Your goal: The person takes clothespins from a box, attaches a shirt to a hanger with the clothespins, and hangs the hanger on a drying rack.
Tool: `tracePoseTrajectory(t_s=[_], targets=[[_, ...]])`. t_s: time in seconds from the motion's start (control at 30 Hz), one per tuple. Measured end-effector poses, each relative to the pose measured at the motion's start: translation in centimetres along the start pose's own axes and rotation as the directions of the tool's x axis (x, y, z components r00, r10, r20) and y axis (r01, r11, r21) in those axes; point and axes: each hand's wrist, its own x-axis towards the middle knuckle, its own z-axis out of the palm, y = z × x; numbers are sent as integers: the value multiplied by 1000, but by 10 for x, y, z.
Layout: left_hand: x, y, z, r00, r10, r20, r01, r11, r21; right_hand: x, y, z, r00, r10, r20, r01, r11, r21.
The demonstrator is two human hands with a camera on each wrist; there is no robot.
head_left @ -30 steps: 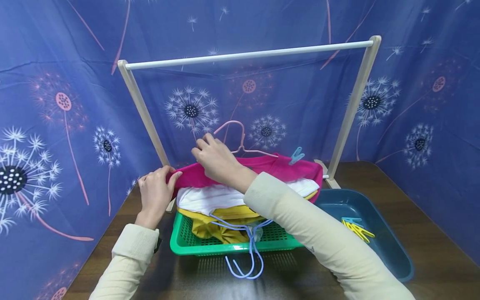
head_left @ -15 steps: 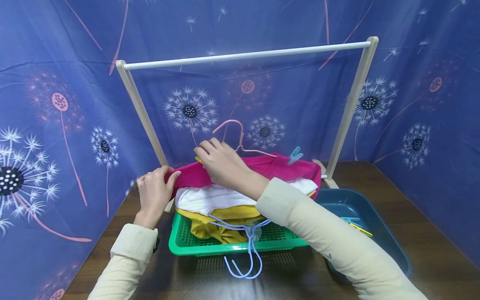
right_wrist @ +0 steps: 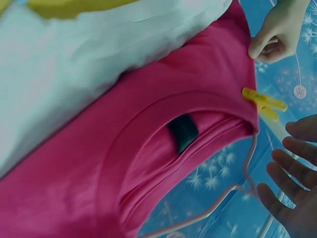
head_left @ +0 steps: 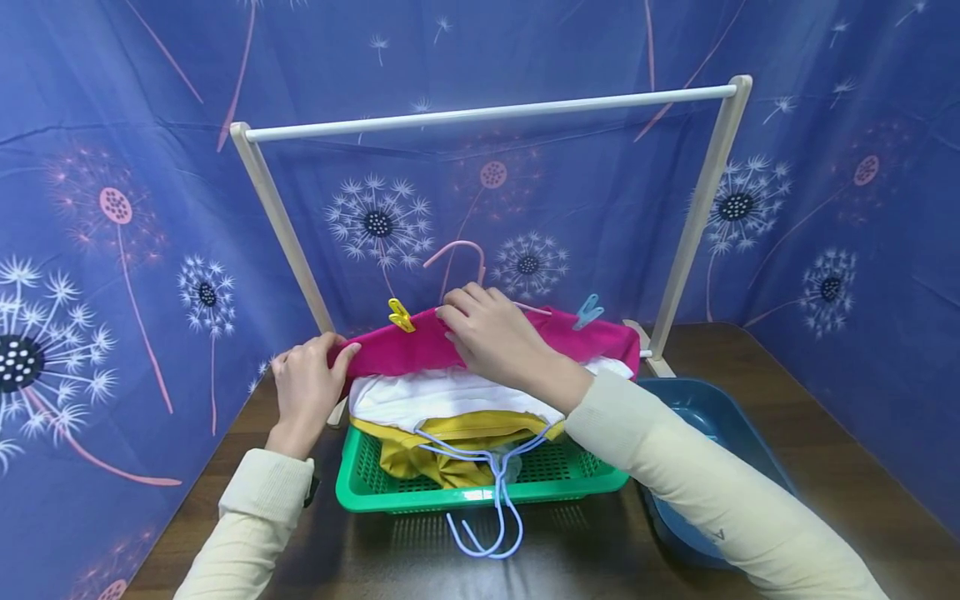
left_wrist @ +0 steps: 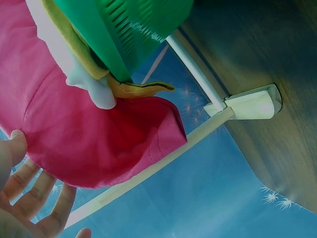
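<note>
A magenta shirt (head_left: 382, 350) hangs on a pink hanger (head_left: 481, 262) and lies over the pile of clothes. My left hand (head_left: 306, 387) pinches the shirt's left shoulder edge between thumb and fingers. A yellow clothespin (head_left: 401, 315) is clipped on the left shoulder, and a light blue clothespin (head_left: 588, 311) on the right. My right hand (head_left: 498, 337) is over the collar in the head view, covering the hanger's middle. In the right wrist view, the right hand (right_wrist: 297, 173) has spread fingers with nothing between them, beside the hanger. A dark label (right_wrist: 183, 134) shows inside the neckline.
Under the shirt, a green basket (head_left: 405, 500) holds white cloth (head_left: 420, 398) and yellow cloth (head_left: 442, 462). Two lavender hangers (head_left: 498, 500) hook over its front. A wood-framed rack with a white rail (head_left: 487, 112) stands behind. At right sits a blue tray (head_left: 720, 417), partly behind my sleeve.
The right hand has let go of the yellow clothespin, now clipped on the shirt's left shoulder, and moved right toward the collar. The left hand keeps its pinch in the same place.
</note>
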Motion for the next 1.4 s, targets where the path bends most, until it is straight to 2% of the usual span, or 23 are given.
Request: tracePoseTrajectory(t_s=[0.3, 0.47, 0.6, 0.83, 1.07, 1.4], targets=[[-1, 0, 0, 1000, 3, -4, -3, 1000, 2, -26, 30, -9, 996, 89, -33, -87, 995, 52], [-1, 0, 0, 1000, -1, -2, 1, 1000, 2, -40, 50, -14, 987, 149, -52, -146, 987, 61], [-1, 0, 0, 1000, -1, -1, 1, 1000, 1, -52, 67, -17, 978, 206, -38, -205, 978, 43], [-1, 0, 0, 1000, 4, -7, -4, 1000, 0, -76, 90, -20, 954, 300, -3, -300, 954, 33], [-1, -1, 0, 1000, 3, -2, -3, 1000, 1, -101, 105, -18, 915, 400, 59, -403, 913, 62], [0, 0, 0, 1000, -14, 20, 14, 1000, 1, -125, 114, -7, 885, 458, 90, -465, 880, 93]])
